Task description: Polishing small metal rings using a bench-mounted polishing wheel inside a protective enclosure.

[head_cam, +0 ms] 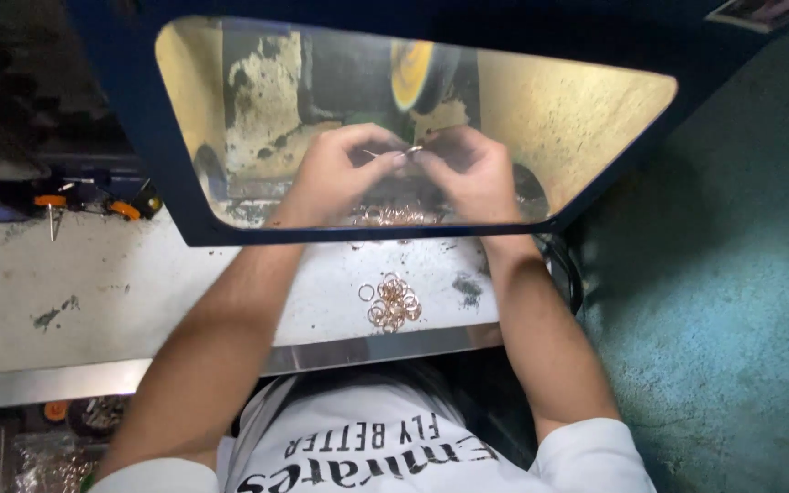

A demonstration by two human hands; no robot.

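Behind the clear shield (pixel 595 100), left hand (pixel 335 173) and right hand (pixel 472 173) both pinch 1 small ring (pixel 413 149) near the yellow buffing wheel (pixel 410 73), keeping loose rings (pixel 393 303) within reach.

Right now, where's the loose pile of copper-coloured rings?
In the head view, the pile of rings lies on the worn white bench top, just outside the blue-framed window, between the person's forearms and below both hands.

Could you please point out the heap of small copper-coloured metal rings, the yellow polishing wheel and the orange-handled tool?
heap of small copper-coloured metal rings (pixel 393 302), head view, heap's middle.
yellow polishing wheel (pixel 410 71), head view, wheel's face.
orange-handled tool (pixel 49 201), head view, handle.
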